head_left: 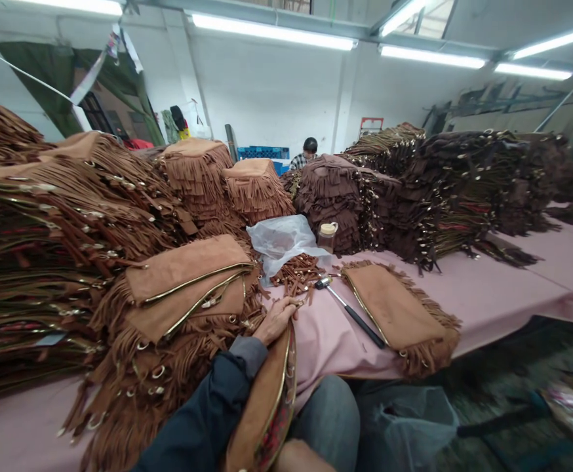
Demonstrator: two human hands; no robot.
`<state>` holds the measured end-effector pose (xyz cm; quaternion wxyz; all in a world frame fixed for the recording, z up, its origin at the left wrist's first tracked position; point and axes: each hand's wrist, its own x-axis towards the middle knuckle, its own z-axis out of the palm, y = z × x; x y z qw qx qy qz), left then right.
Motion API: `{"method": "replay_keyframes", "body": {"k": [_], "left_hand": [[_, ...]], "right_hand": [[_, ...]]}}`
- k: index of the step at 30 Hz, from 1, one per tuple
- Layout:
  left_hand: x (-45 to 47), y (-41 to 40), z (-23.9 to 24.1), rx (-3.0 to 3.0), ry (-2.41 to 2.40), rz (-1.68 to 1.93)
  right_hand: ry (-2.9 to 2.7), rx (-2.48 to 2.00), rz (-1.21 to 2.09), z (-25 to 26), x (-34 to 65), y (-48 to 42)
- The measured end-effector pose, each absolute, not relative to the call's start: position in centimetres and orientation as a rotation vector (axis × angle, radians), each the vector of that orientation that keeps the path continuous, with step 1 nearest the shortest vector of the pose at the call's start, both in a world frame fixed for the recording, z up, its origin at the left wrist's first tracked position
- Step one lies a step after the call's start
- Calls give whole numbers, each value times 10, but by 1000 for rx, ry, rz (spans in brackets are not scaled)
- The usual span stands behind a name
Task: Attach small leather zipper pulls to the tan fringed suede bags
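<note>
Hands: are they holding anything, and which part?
The left hand rests on the top edge of a brown bag on the lap. The right hand is barely visible.

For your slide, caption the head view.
Left hand reaches small brown leather strips beside a black-handled hammer on the pink table.

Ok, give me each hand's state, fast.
Left hand: fingers curled at the strap pieces, grip unclear.
Right hand: out of view.

White walls (267, 85) rise to a ceiling hung with lit tube lights (271, 31). A long pink worktop (513, 288) crosses the room over a dark floor (503, 367).
</note>
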<state>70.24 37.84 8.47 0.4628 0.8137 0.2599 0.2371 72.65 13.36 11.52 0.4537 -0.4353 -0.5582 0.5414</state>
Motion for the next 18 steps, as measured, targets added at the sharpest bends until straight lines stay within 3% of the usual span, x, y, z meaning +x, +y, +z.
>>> {"method": "replay_keyframes", "body": {"k": [4,10,18], "left_hand": [[702,381,86,1854,570,581],[700,386,86,1744,388,415],[680,377,71,2264,620,633]], "right_hand": [[-1194,-1041,1410,123,768,135],[-846,-1398,676,100,816,230],[-942,-1492,590,55,815,280]]}}
